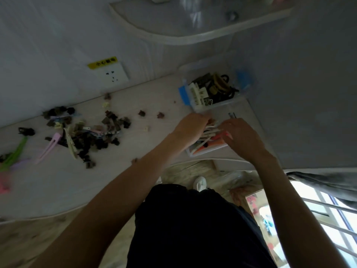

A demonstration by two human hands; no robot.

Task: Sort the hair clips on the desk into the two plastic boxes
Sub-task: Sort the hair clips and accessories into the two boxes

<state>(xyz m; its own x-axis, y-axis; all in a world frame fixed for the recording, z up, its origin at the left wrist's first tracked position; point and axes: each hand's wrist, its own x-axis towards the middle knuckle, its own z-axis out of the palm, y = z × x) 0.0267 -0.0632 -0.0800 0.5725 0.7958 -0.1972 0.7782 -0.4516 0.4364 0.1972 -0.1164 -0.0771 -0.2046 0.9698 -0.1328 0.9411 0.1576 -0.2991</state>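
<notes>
Two clear plastic boxes stand at the desk's right end. The far box [228, 104], with blue latches, holds dark and cream claw clips. The near box [207, 150] holds long flat clips, cream and orange. My left hand [190, 128] is over the near box, shut on a bunch of cream flat clips [209, 131]. My right hand [239, 135] hovers beside them with fingers spread, fingertips touching the clips' ends. A pile of small dark and brown clips [92, 132] lies on the left of the desk, with long pink [48, 147] and green clips [15, 151] further left.
The pale desk [135, 180] runs along a wall with a socket [113, 75]. A curved shelf [193, 33] hangs above the boxes. A few single small clips [142, 113] lie scattered mid-desk. The desk's front edge is just below the near box; floor and my shoes show beneath.
</notes>
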